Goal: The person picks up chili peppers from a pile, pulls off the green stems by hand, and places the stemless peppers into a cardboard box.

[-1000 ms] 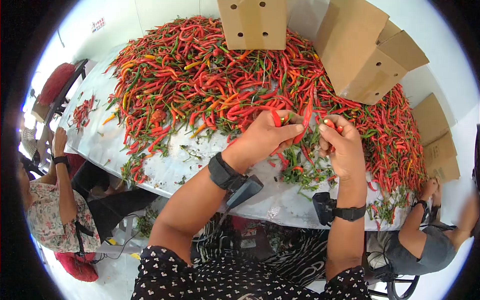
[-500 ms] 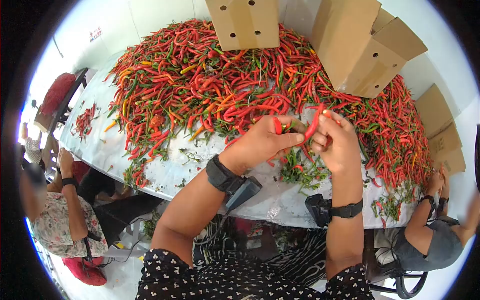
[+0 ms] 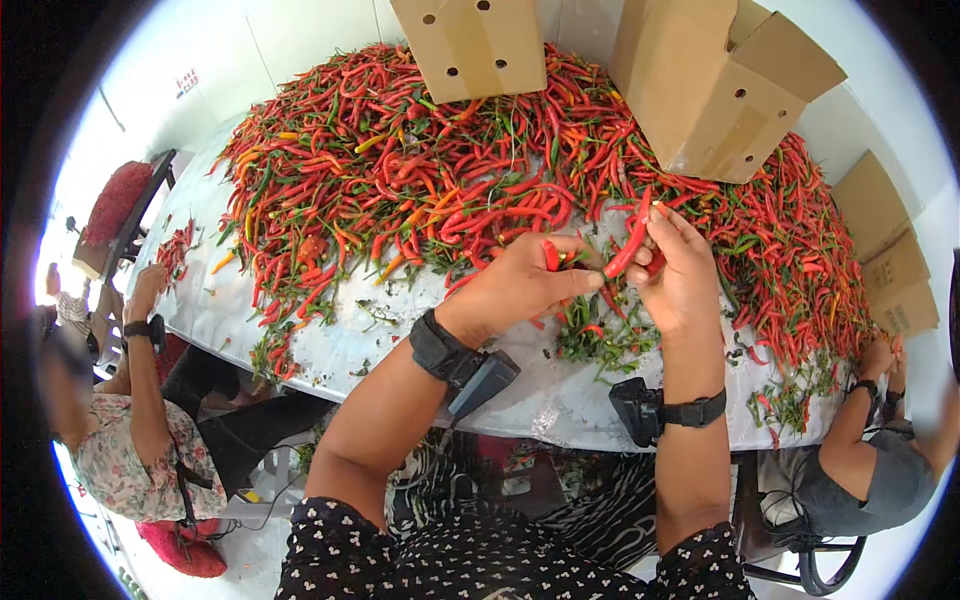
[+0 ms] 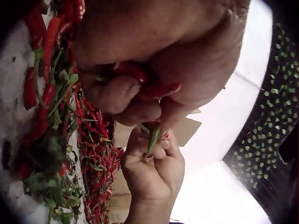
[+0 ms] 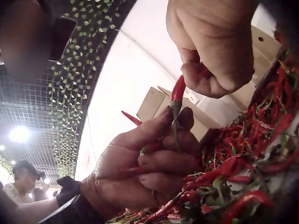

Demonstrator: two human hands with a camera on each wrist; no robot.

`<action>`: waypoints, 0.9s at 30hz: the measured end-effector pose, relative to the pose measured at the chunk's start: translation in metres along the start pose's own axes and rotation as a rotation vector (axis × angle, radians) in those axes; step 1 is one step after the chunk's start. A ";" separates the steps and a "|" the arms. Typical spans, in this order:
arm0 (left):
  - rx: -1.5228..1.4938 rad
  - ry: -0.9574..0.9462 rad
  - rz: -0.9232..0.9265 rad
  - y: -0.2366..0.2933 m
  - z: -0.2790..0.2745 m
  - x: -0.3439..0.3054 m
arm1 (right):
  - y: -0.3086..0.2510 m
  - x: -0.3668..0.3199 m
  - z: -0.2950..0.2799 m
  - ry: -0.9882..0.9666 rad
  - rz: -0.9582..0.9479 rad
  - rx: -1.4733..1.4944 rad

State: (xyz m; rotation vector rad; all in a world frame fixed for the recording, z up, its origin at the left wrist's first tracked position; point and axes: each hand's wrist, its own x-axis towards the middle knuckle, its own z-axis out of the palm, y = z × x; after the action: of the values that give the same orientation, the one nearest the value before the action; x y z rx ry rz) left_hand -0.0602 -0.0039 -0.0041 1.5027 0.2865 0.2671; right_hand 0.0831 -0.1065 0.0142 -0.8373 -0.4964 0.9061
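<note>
Both hands meet over the table's front half at one red chili pepper (image 3: 628, 250). My left hand (image 3: 525, 285) pinches its green stem (image 5: 176, 112) between thumb and finger, as the right wrist view shows. My right hand (image 3: 682, 275) grips the red body of that chili with curled fingers. More red chilies (image 4: 160, 90) are tucked in the left hand's curled fingers, their ends sticking out. Another bit of red chili (image 3: 656, 263) shows inside the right hand. Below the hands lies a small heap of green stems (image 3: 595, 335) with some red among it.
A large heap of red chilies (image 3: 350, 170) covers the back of the table (image 3: 400, 345) and runs down its right side. Cardboard boxes (image 3: 470, 50) stand upside of the heap at the back and right (image 3: 700, 95). A person (image 3: 150, 440) sits at left, another (image 3: 860, 480) at right.
The right hand has moved up and toward the left hand and taken hold of the long chili that the left thumb held alone. The head view has shifted slightly.
</note>
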 end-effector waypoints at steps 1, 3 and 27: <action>0.021 0.007 0.019 0.000 0.001 0.000 | 0.001 0.000 0.000 0.016 -0.018 0.003; 0.041 0.014 0.038 0.000 0.001 0.000 | 0.003 0.001 0.000 0.025 -0.031 0.013; 0.138 0.126 0.109 -0.004 -0.003 0.003 | 0.001 -0.023 0.027 0.053 -0.507 -0.706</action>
State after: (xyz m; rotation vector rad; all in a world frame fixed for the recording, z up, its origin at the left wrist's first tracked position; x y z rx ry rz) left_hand -0.0588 -0.0007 -0.0086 1.6432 0.3297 0.4376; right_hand 0.0513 -0.1137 0.0285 -1.2874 -0.9566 0.2219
